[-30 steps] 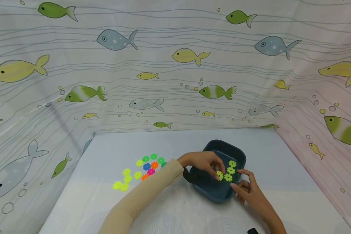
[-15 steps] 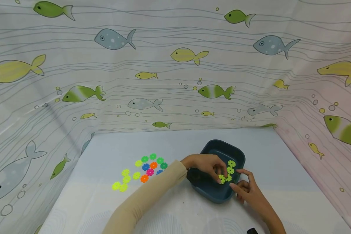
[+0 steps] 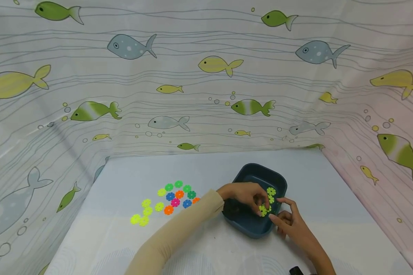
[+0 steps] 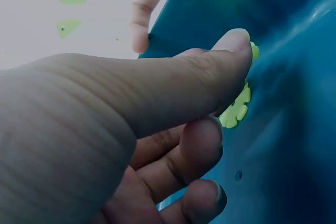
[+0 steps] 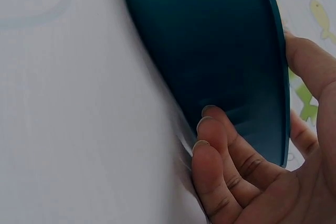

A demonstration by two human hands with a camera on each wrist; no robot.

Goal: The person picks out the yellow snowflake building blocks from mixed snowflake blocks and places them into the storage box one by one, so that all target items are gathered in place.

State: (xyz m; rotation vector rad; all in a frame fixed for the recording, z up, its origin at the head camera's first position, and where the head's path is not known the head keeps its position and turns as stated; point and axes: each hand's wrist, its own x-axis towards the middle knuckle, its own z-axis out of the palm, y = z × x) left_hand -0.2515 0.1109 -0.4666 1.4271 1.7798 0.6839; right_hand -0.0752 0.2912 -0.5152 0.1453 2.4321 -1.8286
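Note:
In the head view a dark blue rectangular box (image 3: 249, 228) stands on the table with its open side up. My left hand (image 3: 246, 194) reaches into it and pinches a yellow-green notched disc (image 3: 263, 210) between thumb and fingers. Part of that disc (image 4: 239, 107) shows past my thumb in the left wrist view. Beside it, more yellow-green discs (image 3: 271, 191) lie along the right inside of the box, partly hidden by my fingers. My right hand (image 3: 292, 220) holds the box's right side. In the right wrist view its curled fingers (image 5: 211, 169) rest against the outer wall, the thumb at the rim.
Left of the box lie several loose notched discs on the table: yellow ones (image 3: 147, 211), green ones (image 3: 178, 184), blue, orange and a pink one (image 3: 175, 202). A black object (image 3: 296, 270) pokes in at the bottom edge. A fish-patterned curtain (image 3: 206, 126) encloses the table.
My left hand has moved slightly right and down inside the box, bringing the pinched disc close against the neighbouring ones. My right hand stays at the box's side. The head view has shifted slightly.

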